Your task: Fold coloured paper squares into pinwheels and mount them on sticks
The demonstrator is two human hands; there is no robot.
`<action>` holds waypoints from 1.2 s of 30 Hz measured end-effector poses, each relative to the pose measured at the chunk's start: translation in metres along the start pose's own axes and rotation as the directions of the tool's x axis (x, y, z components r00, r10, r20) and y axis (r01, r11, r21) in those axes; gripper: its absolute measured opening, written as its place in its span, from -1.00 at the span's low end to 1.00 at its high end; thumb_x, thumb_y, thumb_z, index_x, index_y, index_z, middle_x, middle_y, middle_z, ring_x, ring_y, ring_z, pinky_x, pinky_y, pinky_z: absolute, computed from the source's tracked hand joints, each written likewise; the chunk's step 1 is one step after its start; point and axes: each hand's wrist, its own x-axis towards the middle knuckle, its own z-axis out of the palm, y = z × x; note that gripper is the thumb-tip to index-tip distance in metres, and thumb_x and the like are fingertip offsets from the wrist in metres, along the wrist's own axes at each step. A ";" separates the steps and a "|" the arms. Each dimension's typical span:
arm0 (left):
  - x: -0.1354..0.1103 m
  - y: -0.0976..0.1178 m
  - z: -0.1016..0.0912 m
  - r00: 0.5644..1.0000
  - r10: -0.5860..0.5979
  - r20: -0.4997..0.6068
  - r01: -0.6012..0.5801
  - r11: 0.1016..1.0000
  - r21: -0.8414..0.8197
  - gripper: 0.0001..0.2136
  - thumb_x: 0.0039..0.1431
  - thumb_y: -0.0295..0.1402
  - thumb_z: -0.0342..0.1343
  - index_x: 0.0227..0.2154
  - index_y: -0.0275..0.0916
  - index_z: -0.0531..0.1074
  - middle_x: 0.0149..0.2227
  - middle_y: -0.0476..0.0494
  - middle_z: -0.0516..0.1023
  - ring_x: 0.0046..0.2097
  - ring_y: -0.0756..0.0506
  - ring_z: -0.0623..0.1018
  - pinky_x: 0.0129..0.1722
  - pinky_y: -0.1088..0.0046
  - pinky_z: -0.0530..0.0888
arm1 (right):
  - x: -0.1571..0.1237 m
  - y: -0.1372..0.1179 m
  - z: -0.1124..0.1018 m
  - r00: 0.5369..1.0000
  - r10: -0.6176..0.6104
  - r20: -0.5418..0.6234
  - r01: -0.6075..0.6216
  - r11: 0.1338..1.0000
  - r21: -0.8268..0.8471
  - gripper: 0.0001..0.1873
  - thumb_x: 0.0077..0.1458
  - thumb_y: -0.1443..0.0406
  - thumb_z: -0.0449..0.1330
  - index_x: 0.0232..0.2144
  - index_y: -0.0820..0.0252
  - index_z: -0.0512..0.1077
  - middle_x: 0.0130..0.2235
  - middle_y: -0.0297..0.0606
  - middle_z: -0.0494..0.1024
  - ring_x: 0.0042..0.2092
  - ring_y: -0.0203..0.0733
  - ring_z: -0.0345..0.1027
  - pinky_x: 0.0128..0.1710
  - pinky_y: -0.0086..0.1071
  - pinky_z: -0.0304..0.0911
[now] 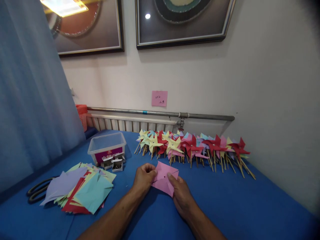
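A square of pink paper [163, 183] is held between my two hands above the blue cloth. Slits run in from its corners, and a small dark spot marks its middle. My left hand [144, 177] pinches the left corner between thumb and fingers. With the thumb lying on top and the fingers underneath, my right hand [182, 195] grips the right edge. Beyond the paper lie many finished paper pinwheels [172, 145] on thin wooden sticks, in red, yellow, pink, blue and purple.
Loose coloured paper squares [92, 190] lie in a heap at the left, over black-handled scissors [37, 191]. Behind them stand a clear plastic tub [107, 141] and small boxes of metal pins [117, 165]. A pipe [210, 116] runs along the wall; a blue curtain [32, 83] hangs left.
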 end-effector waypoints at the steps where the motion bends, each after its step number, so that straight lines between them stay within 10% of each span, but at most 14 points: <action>1: -0.001 -0.001 0.001 1.000 0.025 -0.001 -0.025 1.000 0.010 -0.79 -0.20 -0.27 0.33 -0.57 -0.26 0.44 -0.62 0.06 0.39 -0.56 0.05 0.29 -0.52 0.52 0.19 | 0.000 0.000 0.000 1.000 -0.001 0.000 0.001 1.000 0.004 -0.54 -0.08 0.08 0.48 -0.18 0.23 0.57 -0.32 -0.12 0.72 -0.17 0.15 0.62 -0.15 -0.08 0.48; 10: -0.007 -0.004 0.001 0.972 0.214 0.092 -0.227 0.960 0.164 -0.90 -0.04 -0.38 0.20 -0.44 -0.25 0.59 -0.44 -0.04 0.52 -0.42 -0.02 0.41 -0.37 0.48 0.32 | 0.003 0.002 -0.006 0.999 -0.032 0.011 0.032 0.999 -0.015 -0.61 -0.02 0.10 0.46 -0.24 0.25 0.57 -0.36 -0.14 0.70 -0.20 0.11 0.63 -0.16 -0.13 0.48; 18: -0.013 0.002 -0.006 0.858 0.419 0.297 -0.508 0.782 0.362 -0.76 0.03 -0.53 0.07 -0.36 -0.18 0.63 -0.30 -0.14 0.62 -0.23 -0.12 0.55 -0.15 0.37 0.40 | 0.005 0.001 -0.005 0.999 -0.038 -0.028 0.038 0.999 -0.004 -0.59 -0.09 0.03 0.47 -0.35 0.22 0.55 -0.42 -0.16 0.67 -0.22 0.11 0.61 -0.18 -0.13 0.48; 31: -0.013 0.004 -0.005 0.862 0.406 0.303 -0.497 0.791 0.356 -0.81 0.06 -0.51 0.09 -0.42 -0.19 0.61 -0.33 -0.13 0.62 -0.23 -0.12 0.55 -0.15 0.39 0.39 | 0.004 0.002 -0.004 0.997 -0.059 -0.058 0.056 0.997 -0.047 -0.58 -0.20 0.19 0.51 -0.25 0.24 0.57 -0.38 -0.18 0.70 -0.30 0.05 0.60 -0.21 -0.16 0.45; 36: -0.008 0.001 -0.002 0.948 0.230 0.218 -0.283 0.925 0.255 -0.89 -0.02 -0.41 0.19 -0.41 -0.25 0.59 -0.45 -0.07 0.55 -0.38 -0.05 0.46 -0.33 0.44 0.35 | 0.007 0.007 -0.009 0.995 -0.076 -0.072 0.072 0.996 -0.046 -0.54 -0.23 0.17 0.54 -0.26 0.24 0.57 -0.38 -0.18 0.70 -0.29 0.03 0.59 -0.23 -0.20 0.44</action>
